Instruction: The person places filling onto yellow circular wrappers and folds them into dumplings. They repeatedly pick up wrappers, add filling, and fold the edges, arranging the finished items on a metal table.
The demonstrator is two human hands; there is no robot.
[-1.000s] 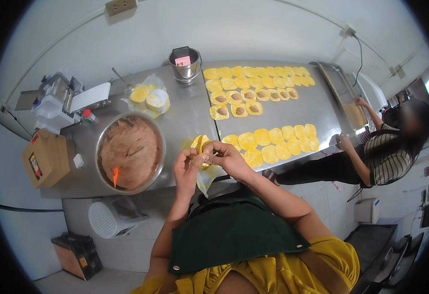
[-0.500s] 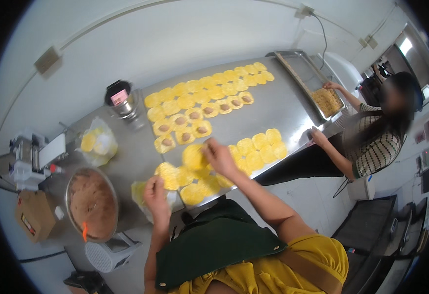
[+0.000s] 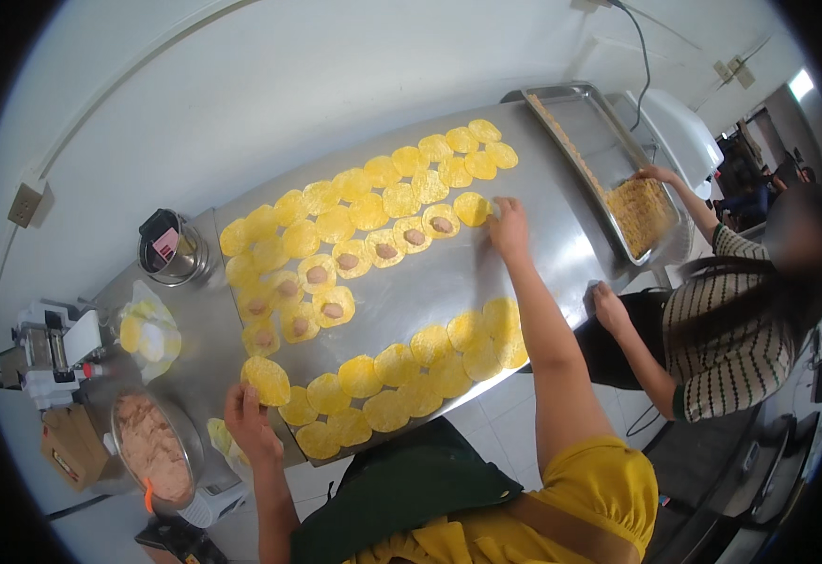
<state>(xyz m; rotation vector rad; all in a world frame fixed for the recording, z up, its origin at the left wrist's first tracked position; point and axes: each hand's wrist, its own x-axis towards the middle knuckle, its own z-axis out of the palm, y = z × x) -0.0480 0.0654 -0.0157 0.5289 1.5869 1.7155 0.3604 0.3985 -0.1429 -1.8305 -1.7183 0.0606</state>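
Pinched in my left hand, by the table's near left corner, is a thin round yellow wrapper; it may be a small stack. My right hand reaches across the table, fingertips closed at the right edge of another yellow wrapper. That one lies flat at the right end of a row. Beside it, wrappers topped with lumps of pinkish filling run leftward. Bare wrappers fill the rows behind, and more bare wrappers line the near edge.
At left stand a metal bowl of pinkish filling with an orange-handled tool, a plastic bag and a metal container. Far right, a co-worker's hand reaches into a metal tray holding golden crumbs. Their other hand is near the table's right edge.
My right hand has carried a wrapper from the near middle to the right end of the filled row. My left hand still holds yellow wrapper. The view has shifted.
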